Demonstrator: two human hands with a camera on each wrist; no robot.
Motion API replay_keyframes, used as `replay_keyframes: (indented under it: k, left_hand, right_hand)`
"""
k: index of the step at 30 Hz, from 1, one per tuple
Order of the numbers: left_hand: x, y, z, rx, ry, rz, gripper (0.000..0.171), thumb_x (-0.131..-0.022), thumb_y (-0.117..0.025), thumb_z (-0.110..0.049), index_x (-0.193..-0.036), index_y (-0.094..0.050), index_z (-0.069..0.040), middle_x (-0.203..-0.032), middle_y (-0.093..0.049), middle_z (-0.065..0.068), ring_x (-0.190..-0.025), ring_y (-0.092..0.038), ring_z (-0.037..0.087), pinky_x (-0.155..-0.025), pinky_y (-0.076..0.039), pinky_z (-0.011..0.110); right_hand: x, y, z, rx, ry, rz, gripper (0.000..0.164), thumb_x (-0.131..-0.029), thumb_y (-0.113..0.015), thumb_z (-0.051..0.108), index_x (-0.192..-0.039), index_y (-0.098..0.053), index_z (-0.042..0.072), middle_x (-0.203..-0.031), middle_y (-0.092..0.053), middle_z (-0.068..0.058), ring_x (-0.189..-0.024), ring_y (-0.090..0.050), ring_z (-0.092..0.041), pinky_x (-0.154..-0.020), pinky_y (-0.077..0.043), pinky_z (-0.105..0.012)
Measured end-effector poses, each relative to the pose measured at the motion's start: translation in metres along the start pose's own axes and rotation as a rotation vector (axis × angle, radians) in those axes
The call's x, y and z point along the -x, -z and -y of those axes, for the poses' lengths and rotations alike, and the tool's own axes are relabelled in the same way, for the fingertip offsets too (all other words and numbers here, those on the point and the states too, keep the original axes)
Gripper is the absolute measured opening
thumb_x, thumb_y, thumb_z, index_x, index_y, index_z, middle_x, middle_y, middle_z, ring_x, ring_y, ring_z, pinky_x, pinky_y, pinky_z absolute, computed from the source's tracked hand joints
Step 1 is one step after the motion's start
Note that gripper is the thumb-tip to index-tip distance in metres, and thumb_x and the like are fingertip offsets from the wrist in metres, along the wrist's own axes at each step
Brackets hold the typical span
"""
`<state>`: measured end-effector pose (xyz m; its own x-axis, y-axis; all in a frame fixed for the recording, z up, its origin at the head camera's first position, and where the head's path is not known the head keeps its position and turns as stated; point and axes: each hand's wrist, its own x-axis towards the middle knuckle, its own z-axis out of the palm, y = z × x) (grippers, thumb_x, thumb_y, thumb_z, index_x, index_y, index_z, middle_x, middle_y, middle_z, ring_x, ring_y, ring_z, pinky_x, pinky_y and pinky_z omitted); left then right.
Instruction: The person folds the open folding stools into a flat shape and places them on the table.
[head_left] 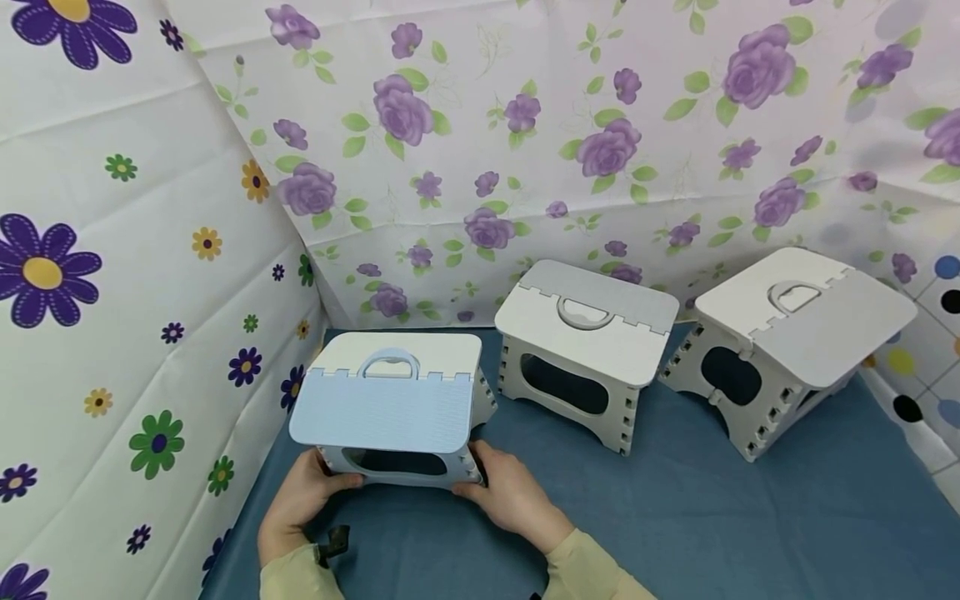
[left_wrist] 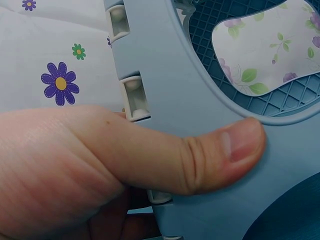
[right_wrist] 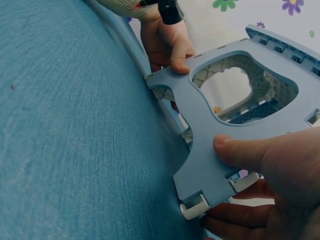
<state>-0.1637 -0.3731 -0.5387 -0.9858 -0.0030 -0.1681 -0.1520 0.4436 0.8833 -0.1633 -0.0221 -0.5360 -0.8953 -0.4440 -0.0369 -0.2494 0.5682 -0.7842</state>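
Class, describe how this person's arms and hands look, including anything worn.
Long, pale yellow-green fabric sleeves end near the wrists. The left hand and right hand are ungloved. A small black device sits by the left cuff.

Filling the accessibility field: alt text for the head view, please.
A person's left hand and right hand grip a blue-and-white stool by both sides. To its right, a grey-and-white stool and a similar one stand on a blue cloth before a flowered sheet.

Left hand [head_left: 300,498] and right hand [head_left: 513,493] apart, in mirrored grips, thumbs [left_wrist: 215,157] inward
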Motion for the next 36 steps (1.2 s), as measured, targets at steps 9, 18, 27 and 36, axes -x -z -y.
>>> replay_keyframes:
  k: [9, 18, 27, 36]
  left_hand:
    - [-0.0034, 0.0002, -0.0002, 0.005, -0.028, 0.015, 0.053, -0.086, -0.091, -0.007, -0.129, -0.063, 0.008, -0.115, -0.073, 0.017, -0.096, -0.066, 0.020, -0.081, -0.055, 0.031]
    - [-0.0035, 0.0011, -0.0025, -0.042, -0.022, 0.026, 0.059, -0.088, -0.090, -0.011, -0.135, -0.059, 0.007, -0.120, -0.071, 0.017, -0.101, -0.067, 0.021, -0.084, -0.056, 0.035]
    - [0.0010, 0.0023, -0.0007, -0.022, -0.020, 0.034, 0.058, -0.089, -0.089, -0.009, -0.135, -0.058, 0.008, -0.120, -0.071, 0.019, -0.100, -0.067, 0.023, -0.084, -0.056, 0.034]
    - [-0.0015, -0.0010, -0.0013, -0.016, -0.016, 0.029, 0.059, -0.089, -0.089, -0.008, -0.136, -0.057, 0.008, -0.123, -0.070, 0.020, -0.101, -0.067, 0.022, -0.084, -0.056, 0.034]
  right_hand:
    - [-0.0012, 0.0016, -0.0011, 0.010, 0.008, -0.008, 0.058, -0.098, -0.081, 0.036, -0.144, -0.060, 0.006, -0.128, -0.072, -0.009, -0.114, -0.070, -0.026, -0.093, -0.057, -0.045]
    - [-0.0019, 0.0026, -0.0009, 0.019, 0.000, -0.008, 0.057, -0.098, -0.081, 0.038, -0.142, -0.061, 0.007, -0.123, -0.072, -0.006, -0.110, -0.069, -0.025, -0.089, -0.057, -0.044]
    - [-0.0001, -0.0015, -0.0005, 0.013, 0.003, -0.004, 0.057, -0.097, -0.082, 0.038, -0.141, -0.062, 0.008, -0.125, -0.073, -0.007, -0.112, -0.069, -0.025, -0.090, -0.057, -0.045]
    - [-0.0012, 0.0014, -0.0015, 0.022, 0.006, -0.005, 0.056, -0.097, -0.081, 0.038, -0.141, -0.063, 0.008, -0.124, -0.073, -0.007, -0.111, -0.070, -0.025, -0.090, -0.057, -0.045]
